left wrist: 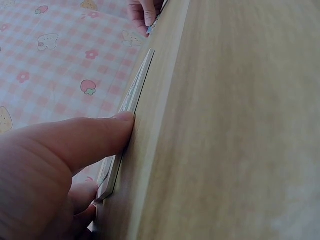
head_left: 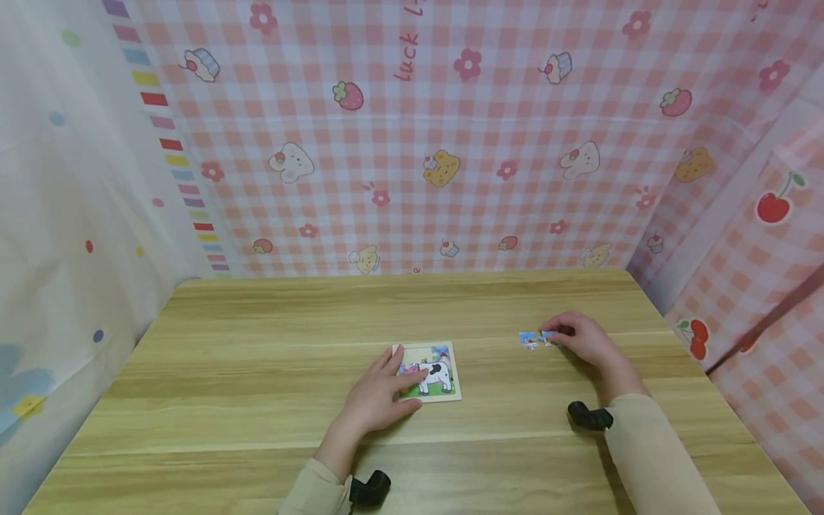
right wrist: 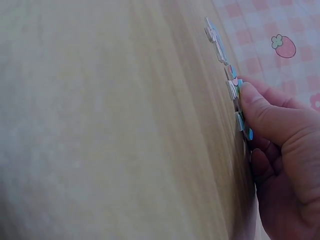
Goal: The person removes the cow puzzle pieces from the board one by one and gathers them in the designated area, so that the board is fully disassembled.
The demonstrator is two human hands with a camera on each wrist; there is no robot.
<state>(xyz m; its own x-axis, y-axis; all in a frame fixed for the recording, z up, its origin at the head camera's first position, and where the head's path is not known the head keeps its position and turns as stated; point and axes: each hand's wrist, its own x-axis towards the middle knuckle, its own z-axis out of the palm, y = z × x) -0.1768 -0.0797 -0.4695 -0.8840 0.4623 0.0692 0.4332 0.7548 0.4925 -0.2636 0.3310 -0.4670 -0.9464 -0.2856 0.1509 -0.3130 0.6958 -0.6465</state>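
Note:
A square wooden jigsaw puzzle [head_left: 455, 390] with a cow picture lies flat on the table. My left hand [head_left: 373, 397] rests over its left side, fingers spread and fairly straight, one reaching across the cow's head. In the left wrist view the thumb [left wrist: 102, 137] touches the puzzle's near edge. To the right, my right hand [head_left: 582, 342] pinches a small blue puzzle piece [head_left: 547, 337] between thumb and fingers, low at the tabletop. Just left of it lies another puzzle piece [head_left: 528, 339]. The right wrist view shows several colourful pieces [right wrist: 217, 45] in a row beside the fingertips.
The wood-grain table [head_left: 257, 372] stretches around both hands. Behind it hangs a pink checked curtain [head_left: 412, 143], with a white curtain [head_left: 77, 214] at the left and more checked cloth at the right. A black wrist mount [head_left: 589, 416] sticks out from each sleeve.

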